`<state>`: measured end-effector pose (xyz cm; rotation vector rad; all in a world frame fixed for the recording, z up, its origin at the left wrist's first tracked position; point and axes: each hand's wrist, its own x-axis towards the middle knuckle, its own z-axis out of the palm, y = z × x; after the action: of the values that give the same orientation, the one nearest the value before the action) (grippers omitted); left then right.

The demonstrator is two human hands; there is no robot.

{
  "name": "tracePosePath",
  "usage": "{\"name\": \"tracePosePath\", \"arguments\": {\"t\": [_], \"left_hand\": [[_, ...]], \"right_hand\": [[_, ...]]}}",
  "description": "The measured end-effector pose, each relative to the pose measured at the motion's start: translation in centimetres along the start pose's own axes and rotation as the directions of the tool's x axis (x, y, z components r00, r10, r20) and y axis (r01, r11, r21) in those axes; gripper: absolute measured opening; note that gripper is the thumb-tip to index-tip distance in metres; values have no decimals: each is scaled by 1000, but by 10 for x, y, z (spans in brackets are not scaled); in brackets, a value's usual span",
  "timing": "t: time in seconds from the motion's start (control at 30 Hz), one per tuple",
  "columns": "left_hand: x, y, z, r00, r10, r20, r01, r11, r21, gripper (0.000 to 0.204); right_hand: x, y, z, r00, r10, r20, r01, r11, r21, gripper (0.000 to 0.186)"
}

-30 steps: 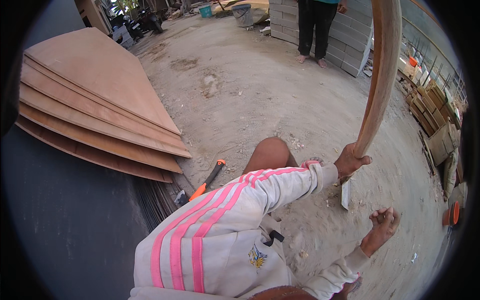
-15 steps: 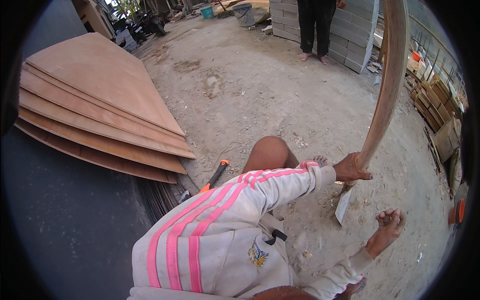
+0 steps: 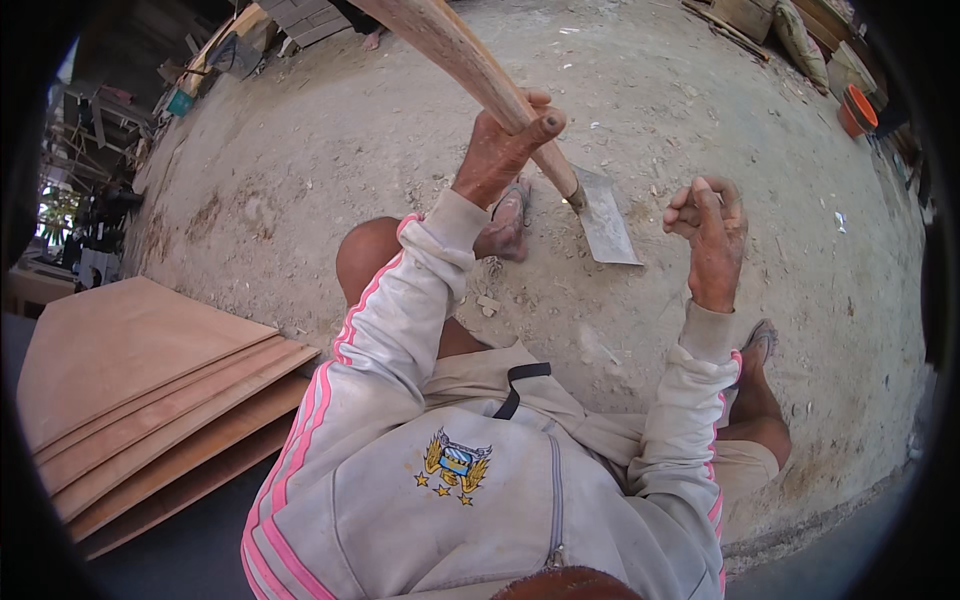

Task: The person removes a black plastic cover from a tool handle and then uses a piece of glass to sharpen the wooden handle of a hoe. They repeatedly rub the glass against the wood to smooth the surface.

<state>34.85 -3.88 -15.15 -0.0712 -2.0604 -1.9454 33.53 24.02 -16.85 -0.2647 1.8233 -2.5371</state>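
Note:
My left hand (image 3: 495,150) is wrapped round the wooden handle of a hoe (image 3: 470,65), just above its lower end. The handle slants from the top edge down to a flat grey metal blade (image 3: 603,218), which rests at the ground in front of me. To the right of the blade, my right hand (image 3: 712,235) is raised, apart from the hoe. Its fingers are curled in toward the thumb. Whatever they hold, if anything, cannot be made out.
Stacked brown plywood sheets (image 3: 140,370) lie at the left. An orange bucket (image 3: 857,110) stands at the far right. Grey blocks (image 3: 305,20) and a grey bucket (image 3: 233,56) are at the upper left. Grit and small stones cover the ground (image 3: 300,190).
My view has turned down and to the right. The hoe's handle now leans to the upper left, with my left hand still round it. My right hand stays curled, now upright beside the blade.

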Motion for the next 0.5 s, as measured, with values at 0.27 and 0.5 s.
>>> {"name": "tracePosePath", "arguments": {"t": [0.27, 0.5], "left_hand": [[-8, 102, -50, 885, 394, -249, -461, 816, -348, 87], [-20, 93, -27, 804, 593, -52, -544, 696, -468, 92]], "right_hand": [[-17, 55, 5, 951, 256, 175, -240, 965, -106, 16], [-14, 71, 6, 971, 178, 162, -124, 945, -301, 16]]}}
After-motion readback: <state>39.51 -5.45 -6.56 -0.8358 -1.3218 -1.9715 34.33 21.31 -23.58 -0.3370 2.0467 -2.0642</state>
